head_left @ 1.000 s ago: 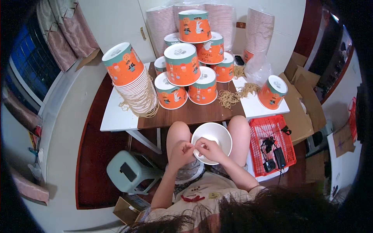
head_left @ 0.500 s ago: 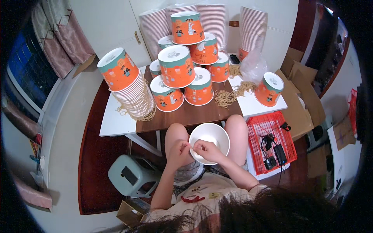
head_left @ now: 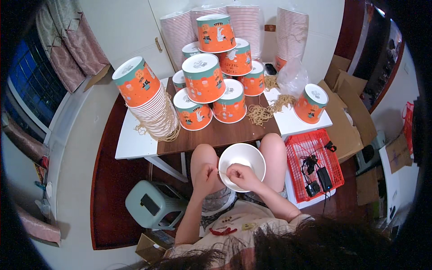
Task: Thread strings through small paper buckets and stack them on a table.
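A white paper bucket [head_left: 245, 157] lies on my lap, its open mouth facing up. My right hand [head_left: 241, 176] grips the near rim of the bucket, fingers curled inside it. My left hand [head_left: 208, 176] sits just left of the rim, fingers pinched on a thin tan string [head_left: 220, 172] that runs to the bucket. On the table ahead stand orange and teal paper buckets [head_left: 203, 83] piled upside down in a pyramid. Loose tan strings [head_left: 260, 114] lie on the table beside them.
A tall nested stack of orange buckets [head_left: 143, 96] leans at the table's left. One single bucket [head_left: 310, 103] stands on the white table at right. A red basket [head_left: 314, 164] with black cables sits by my right knee, a green stool [head_left: 150, 204] by my left. White cup stacks [head_left: 252, 22] line the wall.
The view has shifted slightly. Both hands stay at the bucket's rim, with only small finger movement.
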Available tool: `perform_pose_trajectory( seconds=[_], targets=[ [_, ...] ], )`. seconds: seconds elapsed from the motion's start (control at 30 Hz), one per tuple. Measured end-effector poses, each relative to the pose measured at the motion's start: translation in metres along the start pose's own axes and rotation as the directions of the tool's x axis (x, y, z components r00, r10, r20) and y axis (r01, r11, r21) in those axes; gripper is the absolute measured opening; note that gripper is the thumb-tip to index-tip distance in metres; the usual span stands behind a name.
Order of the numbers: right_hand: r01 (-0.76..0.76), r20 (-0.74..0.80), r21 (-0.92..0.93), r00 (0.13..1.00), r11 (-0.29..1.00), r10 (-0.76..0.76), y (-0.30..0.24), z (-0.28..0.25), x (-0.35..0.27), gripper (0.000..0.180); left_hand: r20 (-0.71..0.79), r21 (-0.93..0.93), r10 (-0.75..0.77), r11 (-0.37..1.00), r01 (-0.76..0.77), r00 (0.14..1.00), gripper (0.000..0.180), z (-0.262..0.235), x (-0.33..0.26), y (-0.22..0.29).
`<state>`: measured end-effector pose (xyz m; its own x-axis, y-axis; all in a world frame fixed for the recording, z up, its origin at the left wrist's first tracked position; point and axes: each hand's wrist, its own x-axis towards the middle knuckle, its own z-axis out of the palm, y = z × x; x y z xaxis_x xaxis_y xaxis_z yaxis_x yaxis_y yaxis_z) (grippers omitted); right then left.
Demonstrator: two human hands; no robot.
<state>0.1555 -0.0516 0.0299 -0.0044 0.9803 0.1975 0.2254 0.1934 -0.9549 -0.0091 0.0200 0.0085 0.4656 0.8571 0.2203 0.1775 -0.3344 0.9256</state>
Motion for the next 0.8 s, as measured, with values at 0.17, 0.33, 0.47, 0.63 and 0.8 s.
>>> perform_pose_trajectory(
  seconds=[0.17,0.33,0.47,0.63,0.8],
  targets=[
    [0.052,-0.012,-0.069,0.999,0.996,-0.053,-0.013,0.0,-0.011,0.002,0.003,-0.049,-0.016,0.999,0.016,1.0,0.006,0.003,-0.013,-0.017],
    [0.011,-0.026,-0.099,1.0,0.995,-0.013,-0.018,0.008,-0.024,0.005,0.018,-0.047,-0.098,0.994,0.099,0.995,0.006,0.003,-0.023,0.008],
    [-0.066,-0.035,-0.124,0.997,0.99,0.062,-0.04,0.018,-0.036,0.009,0.074,-0.084,-0.147,0.985,0.153,0.986,0.01,-0.012,-0.031,-0.002],
    [0.187,0.163,-0.294,0.976,0.937,-0.144,-0.037,0.029,-0.057,0.024,0.196,0.071,-0.339,0.941,0.331,0.92,0.016,-0.034,-0.039,0.013],
    [0.303,0.353,-0.373,0.92,0.877,-0.168,-0.032,0.043,-0.064,0.024,0.386,-0.313,-0.509,0.713,0.628,0.77,0.015,-0.027,-0.048,0.017]
  ],
)
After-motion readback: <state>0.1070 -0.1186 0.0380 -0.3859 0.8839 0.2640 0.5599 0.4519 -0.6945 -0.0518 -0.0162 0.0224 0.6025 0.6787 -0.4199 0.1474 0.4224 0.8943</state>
